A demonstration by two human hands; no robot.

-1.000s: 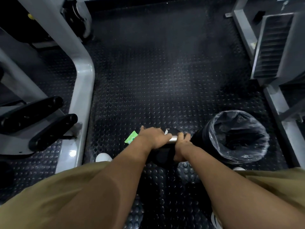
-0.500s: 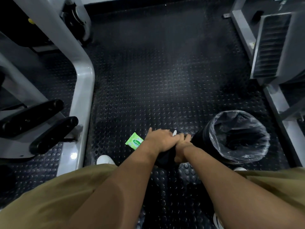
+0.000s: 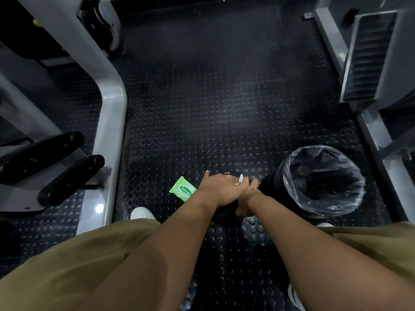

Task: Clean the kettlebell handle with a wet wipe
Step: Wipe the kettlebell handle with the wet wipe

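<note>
Bright green wipe packet (image 3: 183, 189), white lettering; black stud-patterned floor mat (image 3: 202, 108); olive-tan shorts (image 3: 78, 265); white wipe (image 3: 240, 179).

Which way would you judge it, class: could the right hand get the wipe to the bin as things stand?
Probably yes. The right hand rests by the kettlebell, with the bin right beside it, its lined mouth open and nothing between. But the wet wipe seems to be in the left hand.

Green wipes packet (image 3: 183, 191): "Sanicare", number "15".
</note>
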